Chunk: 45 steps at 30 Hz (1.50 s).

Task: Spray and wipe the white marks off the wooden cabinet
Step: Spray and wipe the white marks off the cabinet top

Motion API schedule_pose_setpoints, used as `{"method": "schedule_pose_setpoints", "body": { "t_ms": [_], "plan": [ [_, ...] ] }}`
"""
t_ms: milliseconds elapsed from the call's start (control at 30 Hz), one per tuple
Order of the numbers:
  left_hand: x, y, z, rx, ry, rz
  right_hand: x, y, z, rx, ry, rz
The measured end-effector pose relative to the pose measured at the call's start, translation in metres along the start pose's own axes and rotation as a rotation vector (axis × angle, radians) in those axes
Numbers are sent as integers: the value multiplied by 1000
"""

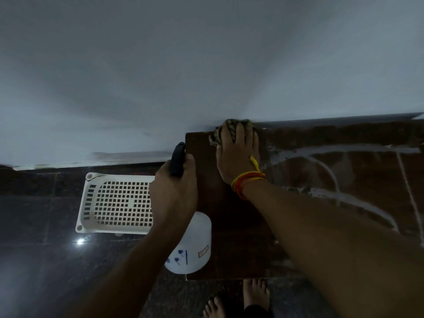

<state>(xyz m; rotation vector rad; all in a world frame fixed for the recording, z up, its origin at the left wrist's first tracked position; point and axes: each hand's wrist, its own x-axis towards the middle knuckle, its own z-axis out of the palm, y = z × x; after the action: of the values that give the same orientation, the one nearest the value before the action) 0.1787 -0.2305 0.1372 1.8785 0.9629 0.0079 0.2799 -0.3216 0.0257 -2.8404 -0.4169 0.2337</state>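
The dark wooden cabinet top (pixel 229 226) fills the lower right, against a pale wall. White marks (pixel 330 171) streak its right half in lines and curves. My right hand (pixel 238 157) lies flat on a crumpled patterned cloth (pixel 231 128) at the cabinet's far left corner, pressing it onto the wood. My left hand (pixel 174 187) grips a white spray bottle (pixel 195 246) by its dark trigger head (pixel 177 159), holding it just beside the cabinet's left edge.
A white perforated plastic basket (pixel 117 203) lies on the dark tiled floor (pixel 34 260) left of the cabinet. My bare feet (pixel 241 299) stand at the cabinet's near edge. The wall (pixel 206 65) closes off the far side.
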Motion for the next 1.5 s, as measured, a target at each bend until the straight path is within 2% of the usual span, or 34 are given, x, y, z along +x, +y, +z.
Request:
{"method": "schedule_pose_setpoints", "body": {
  "t_ms": [100, 267, 433, 533, 833, 1067, 1300, 1500],
  "plan": [
    [-3, -1, 0, 11, -7, -2, -2, -12, 2, 14, 13, 29],
    [-1, -2, 7, 33, -15, -6, -1, -17, 7, -10, 4, -174],
    [-6, 1, 10, 38, -22, -15, 3, 28, -4, -54, 38, -58],
    [-8, 6, 11, 24, -27, -19, 7, 45, -12, -96, 3, -63],
    [-28, 4, 18, -22, -2, -19, -30, 51, -6, -29, -18, -8],
    [-41, -3, 25, -44, -2, -17, 10, 66, -11, -49, -13, -30],
    [-51, 2, 21, -38, 3, -31, -58, 75, -13, -66, -51, -43],
    [-58, 3, 25, -47, -19, -1, -14, 74, -15, -63, -56, -15]
  ]
}}
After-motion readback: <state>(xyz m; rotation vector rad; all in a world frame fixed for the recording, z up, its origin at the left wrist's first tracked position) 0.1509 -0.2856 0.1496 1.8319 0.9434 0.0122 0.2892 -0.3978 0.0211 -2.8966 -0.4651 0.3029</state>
